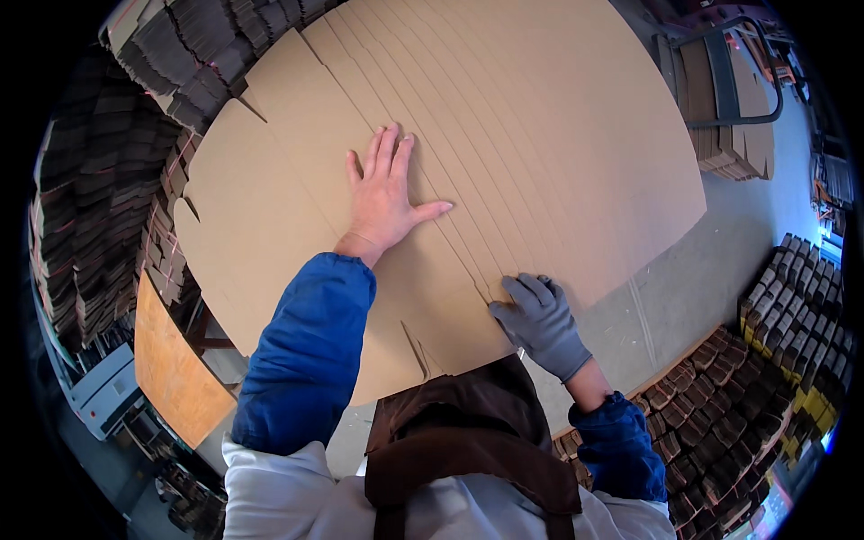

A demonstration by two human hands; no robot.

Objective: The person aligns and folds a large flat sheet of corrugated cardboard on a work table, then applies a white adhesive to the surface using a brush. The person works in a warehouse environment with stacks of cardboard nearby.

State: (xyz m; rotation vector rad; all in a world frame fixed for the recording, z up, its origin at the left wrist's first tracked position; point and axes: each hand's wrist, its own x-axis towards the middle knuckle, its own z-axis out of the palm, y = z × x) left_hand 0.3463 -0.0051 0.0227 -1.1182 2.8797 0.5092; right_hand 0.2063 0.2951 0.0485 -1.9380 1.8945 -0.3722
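Large flat sheets of brown cardboard (297, 198) lie before me, fanned out so that several edges show as parallel curved lines. Slots are cut into their borders. My bare left hand (382, 193) rests flat on the top sheet, with its thumb stretched to the right across a sheet's edge. A grey glove covers my right hand (544, 324). Its fingers are bent at the near border of the fanned sheets, with the thumb against an edge; they appear to grip a cardboard sheet there, though the undersides of the fingers are hidden.
Tied cardboard bundles (99, 198) are piled at the left. A wooden board (175, 360) stands at the lower left. At the far right is a metal-handled cart (720, 72) beside stacked cardboard. Dark bundled stacks (711, 414) fill the lower right, next to grey floor (630, 324).
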